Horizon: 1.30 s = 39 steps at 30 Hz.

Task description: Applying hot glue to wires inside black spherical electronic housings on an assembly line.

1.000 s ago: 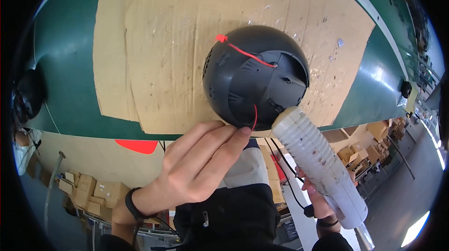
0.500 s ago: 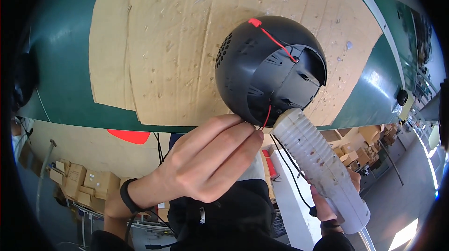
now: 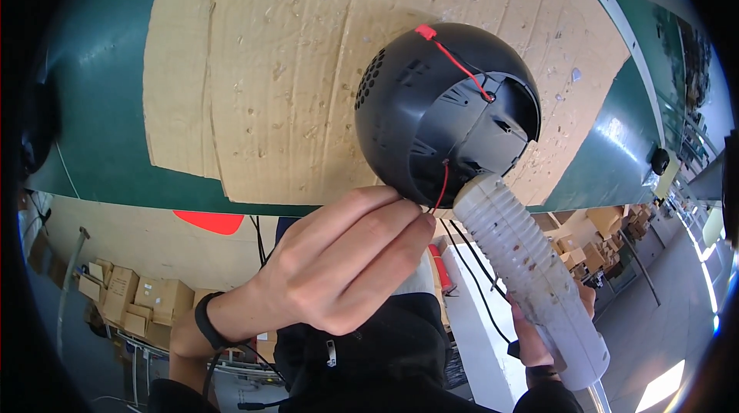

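Observation:
A hollow black plastic ball housing lies on a cardboard sheet, its cut-out facing up and to the right. A red and black wire pair with a red connector runs out of a hole in its inner panel. From a lower hole comes a thin red wire, its end pinched in the closed fingers of my left hand at the housing's near edge. My right hand grips a whitish, ribbed, stained hot glue gun. The gun's front end is at the housing's lower right rim; its tip is hidden.
The cardboard sheet, dotted with clear blobs, covers much of a green table. Black cables hang below the table edge near my right hand. Cardboard boxes stand on the lower left, with more at the right.
The view has shifted slightly. The housing and the glue gun sit a touch further right in the picture; both hands keep their grips.

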Available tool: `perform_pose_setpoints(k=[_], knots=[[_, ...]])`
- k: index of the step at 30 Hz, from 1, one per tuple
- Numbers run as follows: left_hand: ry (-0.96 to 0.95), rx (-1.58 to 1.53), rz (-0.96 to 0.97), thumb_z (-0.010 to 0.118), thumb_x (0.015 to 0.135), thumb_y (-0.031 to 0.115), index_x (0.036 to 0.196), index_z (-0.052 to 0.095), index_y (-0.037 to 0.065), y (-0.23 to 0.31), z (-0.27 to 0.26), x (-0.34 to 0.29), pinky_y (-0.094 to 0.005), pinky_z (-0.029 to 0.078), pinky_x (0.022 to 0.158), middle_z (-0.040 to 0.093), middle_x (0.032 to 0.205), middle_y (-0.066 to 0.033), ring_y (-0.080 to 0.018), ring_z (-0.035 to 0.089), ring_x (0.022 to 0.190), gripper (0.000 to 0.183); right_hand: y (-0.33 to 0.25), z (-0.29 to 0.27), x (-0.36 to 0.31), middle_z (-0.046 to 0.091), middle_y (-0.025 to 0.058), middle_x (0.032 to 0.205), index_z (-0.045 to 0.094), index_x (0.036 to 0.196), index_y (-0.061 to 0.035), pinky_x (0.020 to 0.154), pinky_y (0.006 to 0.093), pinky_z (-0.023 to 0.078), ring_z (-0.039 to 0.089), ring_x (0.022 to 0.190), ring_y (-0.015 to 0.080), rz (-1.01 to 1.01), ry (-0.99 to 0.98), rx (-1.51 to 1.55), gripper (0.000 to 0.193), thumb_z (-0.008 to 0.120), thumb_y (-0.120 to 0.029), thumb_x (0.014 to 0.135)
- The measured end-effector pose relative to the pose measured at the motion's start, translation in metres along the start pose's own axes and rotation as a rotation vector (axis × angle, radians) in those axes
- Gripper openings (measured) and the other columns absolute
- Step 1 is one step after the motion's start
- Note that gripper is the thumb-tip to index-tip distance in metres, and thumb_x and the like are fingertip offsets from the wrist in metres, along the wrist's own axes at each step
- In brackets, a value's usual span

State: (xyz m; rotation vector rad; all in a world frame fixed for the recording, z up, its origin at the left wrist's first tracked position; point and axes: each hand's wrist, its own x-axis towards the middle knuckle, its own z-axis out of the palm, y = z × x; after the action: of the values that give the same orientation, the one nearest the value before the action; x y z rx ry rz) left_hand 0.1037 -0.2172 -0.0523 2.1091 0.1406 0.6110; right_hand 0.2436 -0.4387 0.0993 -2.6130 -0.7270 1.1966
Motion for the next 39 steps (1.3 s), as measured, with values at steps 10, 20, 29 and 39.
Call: perform_pose_setpoints(k=[10,20,29,39], knots=[[-0.015,-0.287,-0.285,0.079,0.074,-0.015,0.100,0.074,-0.004,-0.012,-0.035,0.041,-0.0323,0.053,0.062,0.073,0.088,-0.0155,-0.0254,0.070,0.074,0.028,0.003,0.007,-0.009,0.062,0.0135,0.112,0.068,0.111,-0.0042,0.087,0.0418,0.049,0.060,0.103,0.0276,0.047,0.062,-0.045,0.055,0.088,-0.033,0.069],[-0.020,-0.298,-0.242,0.077,0.078,-0.013,0.099,0.074,-0.005,-0.026,-0.028,0.066,-0.0267,0.052,0.063,0.074,0.083,-0.0140,-0.0194,0.071,0.071,0.023,0.009,0.016,-0.015,0.060,0.0133,0.111,0.068,0.109,-0.0038,0.087,0.0420,0.048,0.059,0.103,0.0280,0.069,0.148,-0.119,0.055,0.090,-0.032,0.067],[-0.020,-0.283,-0.292,0.077,0.079,-0.013,0.098,0.075,-0.005,-0.026,-0.031,0.060,-0.0260,0.051,0.065,0.074,0.088,-0.0141,-0.0189,0.070,0.076,0.021,-0.002,0.021,-0.020,0.065,0.0129,0.103,0.071,0.103,-0.0027,0.084,0.0415,0.049,0.063,0.097,0.0269,0.112,0.291,-0.241,0.045,0.088,-0.029,0.071],[0.043,-0.233,-0.359,0.078,0.081,-0.009,0.099,0.075,-0.004,-0.041,-0.021,0.057,-0.0234,0.048,0.067,0.070,0.093,-0.0089,-0.0119,0.063,0.077,0.019,0.017,0.046,0.004,0.076,0.0060,0.090,0.074,0.094,-0.0066,0.070,0.0309,0.053,0.069,0.076,0.0201,-0.178,0.156,-0.011,0.022,0.078,-0.025,0.083]])
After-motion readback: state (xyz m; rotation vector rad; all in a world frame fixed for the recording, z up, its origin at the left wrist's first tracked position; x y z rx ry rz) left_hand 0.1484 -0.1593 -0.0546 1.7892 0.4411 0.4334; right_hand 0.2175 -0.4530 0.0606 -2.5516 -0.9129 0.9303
